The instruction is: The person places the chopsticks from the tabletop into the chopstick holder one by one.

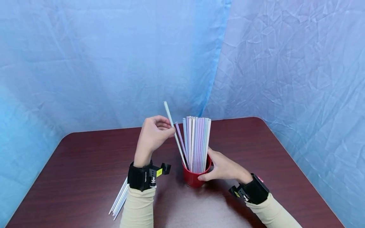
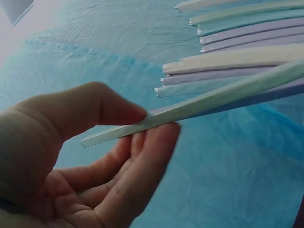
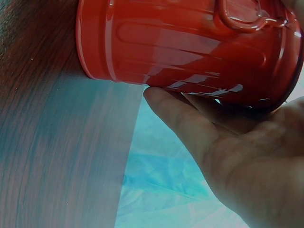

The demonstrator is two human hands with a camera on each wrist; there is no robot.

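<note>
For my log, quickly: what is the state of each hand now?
Left hand: pinches one pale green straw.
Right hand: holds the red cup of straws.

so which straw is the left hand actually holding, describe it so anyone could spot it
On the dark red table stands a red cup packed with pastel straws, steadied by the right hand. The left hand pinches the pale green straw; it alone leans left and rises above the upright bundle.

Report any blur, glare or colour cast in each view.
Head view: sharp, evenly lit, soft sheen on the table. Left wrist view: the straw and left hand slightly soft, blue cast. Right wrist view: bright reflections on the red cup, table wood tinted blue.
</note>
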